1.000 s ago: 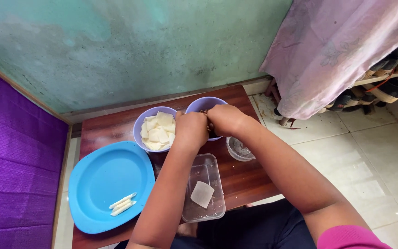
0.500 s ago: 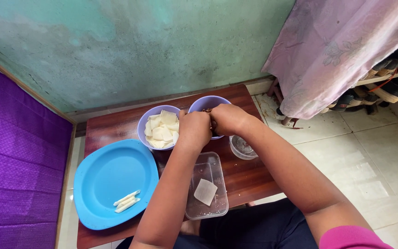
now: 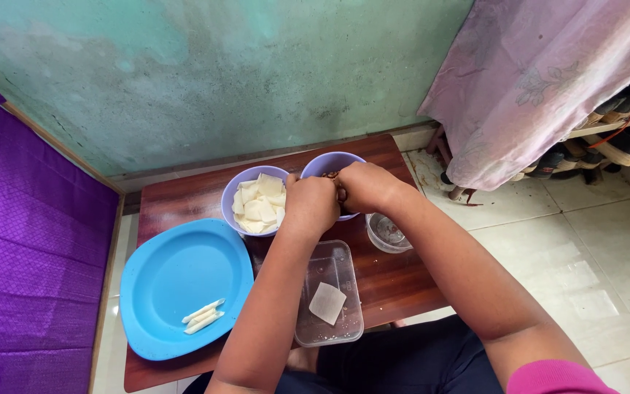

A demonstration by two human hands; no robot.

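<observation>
Meeting over purple bowl [image 3: 326,165]: both hands [image 3: 337,195].

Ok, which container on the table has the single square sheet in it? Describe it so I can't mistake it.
Start at the low brown wooden table against the green wall. At its near edge, just right of the big blue plate, sits a clear rectangular plastic tub with one pale square sheet lying flat inside. Unlike the round purple bowls behind it, it is see-through and straight-sided.
</observation>
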